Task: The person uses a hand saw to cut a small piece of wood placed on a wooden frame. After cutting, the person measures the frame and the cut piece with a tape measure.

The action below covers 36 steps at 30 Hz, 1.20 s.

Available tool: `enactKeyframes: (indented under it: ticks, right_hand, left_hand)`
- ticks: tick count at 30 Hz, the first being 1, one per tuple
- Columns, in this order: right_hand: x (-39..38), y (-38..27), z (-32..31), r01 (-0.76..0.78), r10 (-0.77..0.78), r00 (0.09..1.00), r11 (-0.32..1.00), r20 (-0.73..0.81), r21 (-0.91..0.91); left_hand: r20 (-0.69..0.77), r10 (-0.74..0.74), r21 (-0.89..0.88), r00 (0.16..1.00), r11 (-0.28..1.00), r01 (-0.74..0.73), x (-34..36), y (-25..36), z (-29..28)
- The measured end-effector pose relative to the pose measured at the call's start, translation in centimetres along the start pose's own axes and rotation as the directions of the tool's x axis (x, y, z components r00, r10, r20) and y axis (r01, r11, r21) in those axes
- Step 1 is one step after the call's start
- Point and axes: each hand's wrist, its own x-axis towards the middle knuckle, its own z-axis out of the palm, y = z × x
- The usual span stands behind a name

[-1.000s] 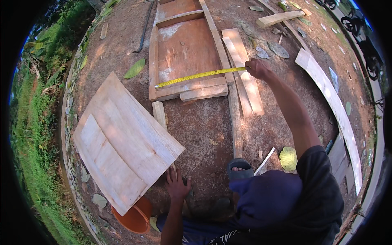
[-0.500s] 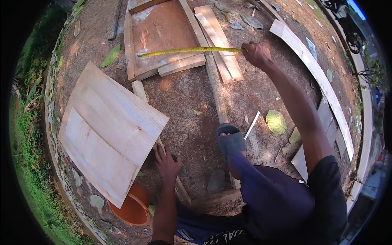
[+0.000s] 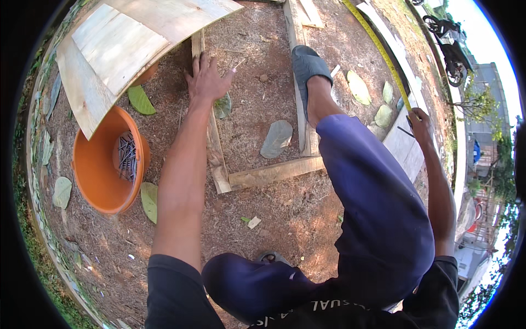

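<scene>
My left hand [image 3: 207,78] rests flat, fingers spread, on a narrow wooden batten [image 3: 215,148] lying on the dirt, just below the edge of a pale plywood sheet [image 3: 126,44]. My right hand [image 3: 421,122] is out at the right, closed on the case of a yellow tape measure [image 3: 383,55] whose blade runs up and left across the ground. My right foot in a dark sandal [image 3: 307,68] stands on another wooden batten [image 3: 298,71]. A short cross piece [image 3: 276,172] joins the two battens.
An orange bucket [image 3: 93,186] holding nails sits at the left, partly under the plywood. Dry leaves lie on the dirt. White boards [image 3: 402,145] lie at the right, near my right hand. A motorbike [image 3: 452,35] is parked at the upper right.
The view has tipped down and closer. My right hand has pulled back from the far boards toward my right side, the tape stretching out behind it. My left hand stays on the batten.
</scene>
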Motion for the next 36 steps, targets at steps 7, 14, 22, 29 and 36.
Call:
enactKeyframes:
  ticks: [7,14,22,29,36]
  right_hand:
    - [-13.8,4.4,-14.6,0.136,-0.136,0.99,0.991,-0.025,-0.003]
    - [-13.3,-5.4,-5.8,0.316,-0.299,0.948,0.928,0.112,-0.196]
    - [-21.6,-1.2,10.0,0.136,-0.232,0.894,0.956,0.383,0.261]
    - [-26.1,5.7,17.4,-0.335,-0.158,0.785,0.705,0.599,0.625]
    - [-27.6,-0.6,19.4,-0.442,-0.293,0.671,0.579,0.681,0.685]
  left_hand:
    - [-0.242,0.073,-0.347,0.968,0.925,-0.156,-13.3,-1.0,-1.7]
    - [-0.205,-0.076,-0.518,0.976,0.854,-0.042,-34.1,-5.6,-0.2]
    - [0.263,-0.322,-0.692,0.909,0.593,0.411,-53.4,-1.1,-0.2]
    - [0.46,-0.384,-0.825,0.801,0.15,0.545,-53.9,6.4,0.5]
    - [0.772,-0.139,-0.549,0.62,0.346,0.761,-50.4,12.6,-3.1]
